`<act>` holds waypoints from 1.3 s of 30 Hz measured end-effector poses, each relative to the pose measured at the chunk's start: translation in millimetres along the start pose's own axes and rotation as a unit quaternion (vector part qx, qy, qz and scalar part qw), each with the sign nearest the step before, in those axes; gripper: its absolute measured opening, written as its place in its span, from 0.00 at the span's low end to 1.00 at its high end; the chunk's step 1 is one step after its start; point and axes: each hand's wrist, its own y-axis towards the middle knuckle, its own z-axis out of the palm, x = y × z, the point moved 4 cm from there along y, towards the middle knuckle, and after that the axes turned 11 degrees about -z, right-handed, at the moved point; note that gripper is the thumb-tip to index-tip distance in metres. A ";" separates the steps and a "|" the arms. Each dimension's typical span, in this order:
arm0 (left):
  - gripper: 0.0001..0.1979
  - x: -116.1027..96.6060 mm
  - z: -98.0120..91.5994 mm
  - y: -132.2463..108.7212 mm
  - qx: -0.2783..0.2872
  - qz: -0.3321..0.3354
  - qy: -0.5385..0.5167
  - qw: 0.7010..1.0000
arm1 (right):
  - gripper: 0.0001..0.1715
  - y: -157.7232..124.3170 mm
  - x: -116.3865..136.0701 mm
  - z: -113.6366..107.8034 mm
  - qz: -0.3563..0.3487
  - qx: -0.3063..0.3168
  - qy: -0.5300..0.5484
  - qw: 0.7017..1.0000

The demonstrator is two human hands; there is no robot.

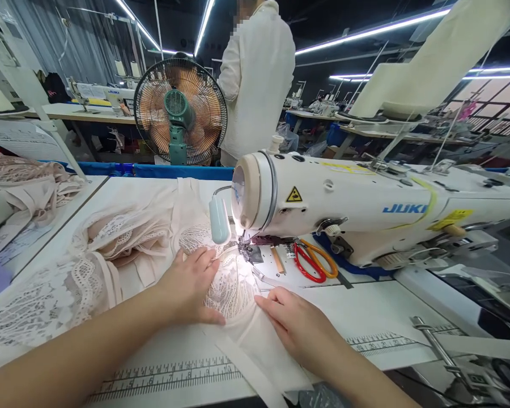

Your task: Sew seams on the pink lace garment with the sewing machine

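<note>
A cream lace bra (pixel 233 289) lies under the lit needle area of a white sewing machine (pixel 323 192). My left hand (pixel 191 286) rests flat on its lace, fingers and thumb spread, just left of the presser foot (pixel 249 252). At the lower right of the lace cup, my right hand (pixel 295 317) pinches the edge of the fabric between thumb and fingers. Below the hands a plain strap (pixel 242 362) trails over the table's front edge. More lace pieces (pixel 123 232) are heaped to the left of my left hand.
Red-handled scissors (pixel 310 265) and an orange handle lie on the machine bed. A small lamp (pixel 220 221) hangs beside the needle. Printed rulers (pixel 174 377) run along the table front. Beyond the table stand a fan (pixel 179 113) and a person in white (pixel 259 79).
</note>
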 end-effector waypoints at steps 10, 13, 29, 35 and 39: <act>0.58 26.4 2.9 15.7 0.092 -0.090 0.012 0.992 | 0.25 15.3 -9.0 2.8 0.010 0.032 -0.044 0.998; 0.57 36.1 1.2 24.0 0.073 -0.086 0.014 0.993 | 0.23 22.1 -11.1 0.6 0.011 0.017 -0.034 0.999; 0.50 51.8 -30.4 60.7 0.096 -0.113 -0.005 0.989 | 0.40 53.0 -6.8 -11.5 0.101 0.114 -0.036 0.988; 0.42 50.4 -42.7 63.3 0.084 -0.105 -0.049 0.990 | 0.44 50.4 -1.4 -14.2 0.121 0.136 -0.026 0.983; 0.44 51.3 -44.3 64.8 0.086 -0.093 -0.077 0.989 | 0.40 39.9 -1.7 -13.7 0.112 0.125 -0.017 0.986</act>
